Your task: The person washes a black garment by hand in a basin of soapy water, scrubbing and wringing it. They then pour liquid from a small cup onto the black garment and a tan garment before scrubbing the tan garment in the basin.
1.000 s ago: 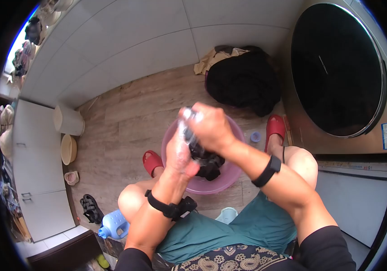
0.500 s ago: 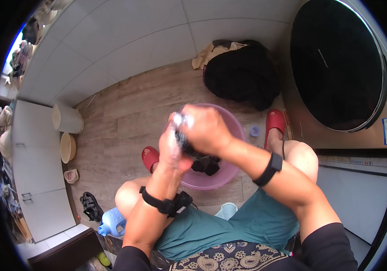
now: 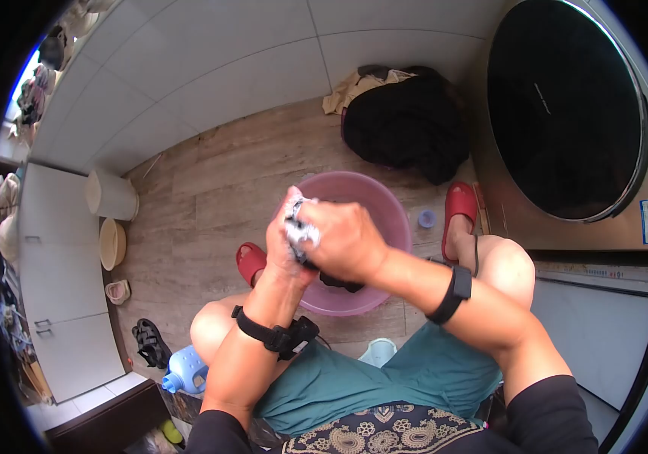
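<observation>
Between my two hands is a bunched dark cloth (image 3: 301, 233) covered in white suds. My left hand (image 3: 282, 246) wraps it from the left, its thumb pointing up. Closed in a fist, my right hand (image 3: 348, 240) presses against the cloth from the right. Both hands are above a pink basin (image 3: 386, 208), where more dark fabric (image 3: 341, 284) lies, partly hidden beneath them.
A black garment heap (image 3: 407, 125) lies beyond the basin. Red slippers (image 3: 459, 216) flank it, with a small purple cap (image 3: 427, 219) nearby. A blue jug (image 3: 186, 371) stands at left; a black round-topped appliance (image 3: 566, 106) is at right.
My right hand has shifted slightly down and right against my left hand. The sudsy cloth has changed shape between them, showing more white foam.
</observation>
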{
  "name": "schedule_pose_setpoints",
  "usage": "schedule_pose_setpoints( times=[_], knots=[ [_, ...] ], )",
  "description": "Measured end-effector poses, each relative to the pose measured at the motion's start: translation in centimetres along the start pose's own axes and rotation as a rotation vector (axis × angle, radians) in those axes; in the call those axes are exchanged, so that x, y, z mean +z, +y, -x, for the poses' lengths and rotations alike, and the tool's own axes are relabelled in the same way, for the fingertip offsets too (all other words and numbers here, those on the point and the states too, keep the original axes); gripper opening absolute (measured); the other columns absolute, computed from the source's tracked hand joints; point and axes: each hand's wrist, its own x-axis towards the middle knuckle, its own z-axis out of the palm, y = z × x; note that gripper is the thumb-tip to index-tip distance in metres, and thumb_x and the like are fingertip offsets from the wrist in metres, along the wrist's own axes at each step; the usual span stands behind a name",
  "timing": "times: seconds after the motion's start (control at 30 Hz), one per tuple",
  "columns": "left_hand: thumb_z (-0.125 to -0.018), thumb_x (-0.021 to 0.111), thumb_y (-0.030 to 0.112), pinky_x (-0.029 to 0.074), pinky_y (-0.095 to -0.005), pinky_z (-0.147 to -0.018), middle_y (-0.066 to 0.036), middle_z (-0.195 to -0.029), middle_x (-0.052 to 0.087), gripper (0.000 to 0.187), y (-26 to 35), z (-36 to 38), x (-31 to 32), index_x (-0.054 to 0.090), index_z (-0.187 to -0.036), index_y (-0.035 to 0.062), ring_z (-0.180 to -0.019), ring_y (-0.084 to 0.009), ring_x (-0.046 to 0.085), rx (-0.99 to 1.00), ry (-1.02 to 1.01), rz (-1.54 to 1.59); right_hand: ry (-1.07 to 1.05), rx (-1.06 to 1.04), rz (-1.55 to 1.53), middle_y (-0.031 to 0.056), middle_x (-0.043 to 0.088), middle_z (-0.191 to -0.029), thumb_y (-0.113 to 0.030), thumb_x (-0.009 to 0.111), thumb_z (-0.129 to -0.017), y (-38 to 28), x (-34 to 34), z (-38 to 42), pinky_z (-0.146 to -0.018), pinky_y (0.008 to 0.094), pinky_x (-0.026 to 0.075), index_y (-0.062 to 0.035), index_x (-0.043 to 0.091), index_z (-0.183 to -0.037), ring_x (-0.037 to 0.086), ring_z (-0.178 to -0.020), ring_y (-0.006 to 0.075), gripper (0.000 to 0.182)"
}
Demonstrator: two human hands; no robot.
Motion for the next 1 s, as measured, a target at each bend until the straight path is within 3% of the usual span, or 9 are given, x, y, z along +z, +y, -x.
schedule_pose_setpoints(
  times=[0.03,0.1,0.13,0.23,0.33,0.63,0.67,0.8,1.0],
  knots=[
    [-0.102,0.05,0.031,0.056,-0.0342,-0.081,-0.004,-0.1,0.068,0.027,-1.6,0.6,5.9,0.063,-0.109,0.0083,-0.09,-0.0175,0.067,0.092,0.428,-0.109,-0.027,0.046,0.046,0.0154,0.063,-0.073,-0.027,0.065,-0.091,1.1,-0.5,-0.9,-0.06,0.0454,0.052,-0.0057,0.065,-0.086,0.064,-0.07,0.0381,0.022],
    [-0.103,0.048,0.027,0.056,-0.0348,-0.084,-0.006,-0.104,0.068,0.028,-2.9,0.5,7.6,0.062,-0.117,0.0064,-0.094,-0.0188,0.067,0.019,0.345,-0.25,-0.009,0.266,0.117,0.0163,0.064,-0.075,-0.032,0.065,-0.093,3.5,-1.4,-3.7,-0.06,0.0443,0.051,-0.004,0.065,-0.086,0.064,-0.07,0.0377,0.029],
    [-0.104,0.046,0.027,0.056,-0.036,-0.087,-0.008,-0.107,0.068,0.032,-3.1,0.5,6.7,0.06,-0.122,0.0041,-0.097,-0.0213,0.068,-0.009,0.316,-0.211,-0.032,0.485,-0.032,0.0149,0.063,-0.075,-0.035,0.065,-0.095,3.5,-2.6,-4.0,-0.061,0.0396,0.05,-0.0024,0.064,-0.084,0.064,-0.065,0.0268,0.035],
    [-0.106,0.044,0.031,0.056,-0.0366,-0.088,-0.009,-0.108,0.069,0.036,-1.0,-0.5,6.9,0.06,-0.12,0.0016,-0.1,-0.0232,0.068,0.055,0.291,-0.165,0.14,0.504,-0.166,0.0208,0.067,-0.078,-0.042,0.063,-0.095,3.9,-3.5,-4.8,-0.069,0.0426,0.052,-0.001,0.063,-0.087,0.068,-0.077,0.0376,0.042],
    [-0.107,0.038,0.037,0.054,-0.0414,-0.093,-0.015,-0.114,0.069,0.047,1.8,-0.1,5.4,0.061,-0.119,-0.0014,-0.104,-0.0272,0.066,0.087,0.261,-0.247,0.307,0.618,-0.392,0.0077,0.067,-0.081,-0.039,0.065,-0.096,5.6,-5.5,-6.1,-0.072,0.0329,0.05,0.0003,0.063,-0.098,0.058,-0.076,0.0119,0.04],
    [-0.105,0.032,0.045,0.04,-0.0421,-0.11,-0.017,-0.137,0.056,0.062,2.5,0.5,7.7,0.047,-0.139,-0.0043,-0.126,-0.0298,0.054,0.174,0.083,-0.286,-0.237,0.181,-0.015,0.027,0.044,-0.137,-0.041,0.086,-0.064,2.2,-2.4,-2.0,-0.107,0.0444,0.043,-0.0019,0.031,-0.149,0.049,-0.129,0.0415,0.109],
    [-0.105,0.032,0.046,0.039,-0.0424,-0.111,-0.017,-0.139,0.055,0.062,2.5,0.8,7.7,0.047,-0.139,-0.0042,-0.128,-0.0295,0.053,0.168,0.072,-0.266,-0.321,0.358,-0.073,0.0276,0.041,-0.14,-0.036,0.087,-0.063,1.2,-3.4,-2.7,-0.107,0.0456,0.044,-0.0063,0.028,-0.151,0.049,-0.128,0.0436,0.11],
    [-0.104,0.036,0.046,0.038,-0.0417,-0.11,-0.014,-0.137,0.057,0.059,3.5,1.4,7.5,0.049,-0.139,0.0009,-0.128,-0.0261,0.052,0.183,-0.003,-0.359,-0.238,0.476,-0.278,0.0167,0.066,-0.111,-0.026,0.086,-0.065,2.2,-4.2,-3.9,-0.093,0.0407,0.051,-0.004,0.054,-0.124,0.064,-0.111,0.0341,0.071],
    [-0.09,0.069,0.029,0.038,-0.0436,-0.107,-0.008,-0.133,0.057,0.058,4.2,1.4,6.0,0.048,-0.14,0.0093,-0.127,-0.0218,0.051,0.298,0.262,-0.809,-0.119,0.52,-0.78,0.0075,0.067,-0.1,-0.016,0.085,-0.073,1.7,-5.3,-4.7,-0.084,0.0308,0.053,-0.0033,0.058,-0.115,0.065,-0.093,0.0152,0.052]
  ],
)
